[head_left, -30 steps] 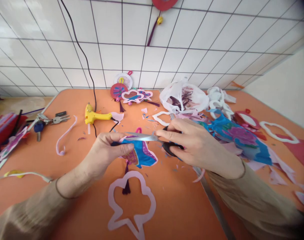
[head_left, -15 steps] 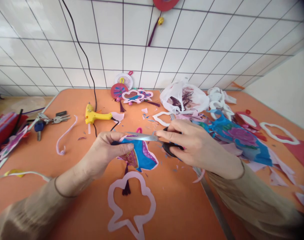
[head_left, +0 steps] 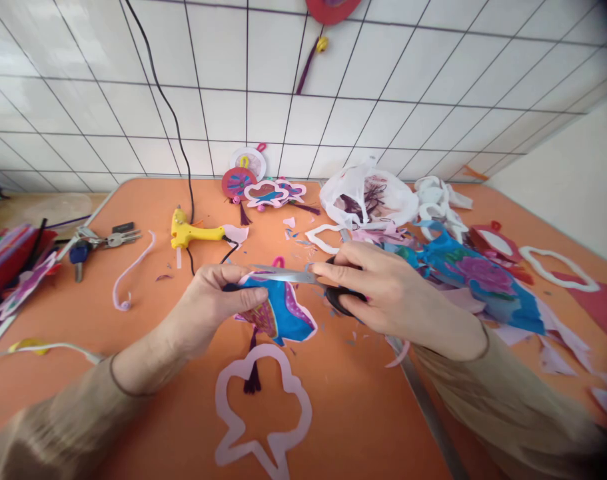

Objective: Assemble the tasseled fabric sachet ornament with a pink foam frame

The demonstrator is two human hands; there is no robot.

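My left hand [head_left: 218, 300] pinches the left side of a blue and purple patterned cutout [head_left: 288, 317], which has a pale edge. A pink loop [head_left: 278, 263] shows above the cutout, and a dark tassel [head_left: 252, 377] hangs below it. In my right hand [head_left: 383, 287] is a pair of scissors [head_left: 293, 275] with black handles. Their blades point left and lie along the cutout's top edge; whether they bite into it I cannot tell. Nearer to me, a pale pink cloud-shaped paper frame [head_left: 303, 417] lies on the orange table [head_left: 353, 427].
A yellow glue gun [head_left: 198, 233] and keys [head_left: 118, 238] lie to the left. Finished ornaments [head_left: 266, 193] lean near the tiled wall. A white plastic bag [head_left: 398, 200] stands behind my right hand. Flowered blue fabric [head_left: 503, 287] and paper scraps cover the right side.
Both hands keep nearly the same pose. The cutout's right end has shifted very slightly right and down; the scissors stay at its top edge.
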